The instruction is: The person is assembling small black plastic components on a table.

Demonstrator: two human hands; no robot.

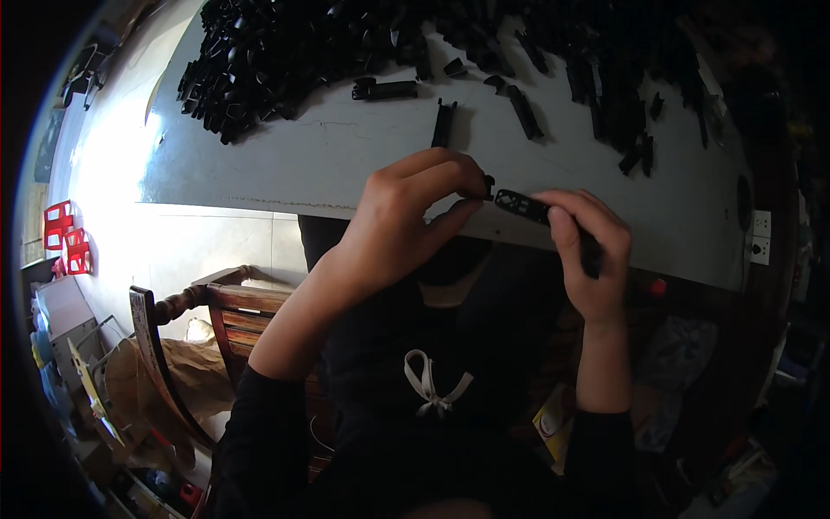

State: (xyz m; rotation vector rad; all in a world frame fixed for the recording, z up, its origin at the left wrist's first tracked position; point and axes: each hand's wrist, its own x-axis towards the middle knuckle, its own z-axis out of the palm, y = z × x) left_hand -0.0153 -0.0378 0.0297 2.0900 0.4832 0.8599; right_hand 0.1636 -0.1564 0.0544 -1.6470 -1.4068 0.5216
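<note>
Between the thumb and fingers of my left hand (406,203) is a small black plastic piece (489,188). My right hand (592,242) grips a longer black plastic part (521,206) with an openwork, rounded end. That end points at the small piece, with a narrow gap between them. Both hands are over the table's near edge. Just beyond my left hand, a slim black part (443,124) lies on the table, and another black part (523,112) rests farther right.
A large heap of black plastic pieces (259,60) covers the far left of the grey table (285,164). More black parts (605,95) spread across the far right. A wooden chair (246,303) stands at left, beside a brown paper bag (164,381). Red stools (67,238) are farther left.
</note>
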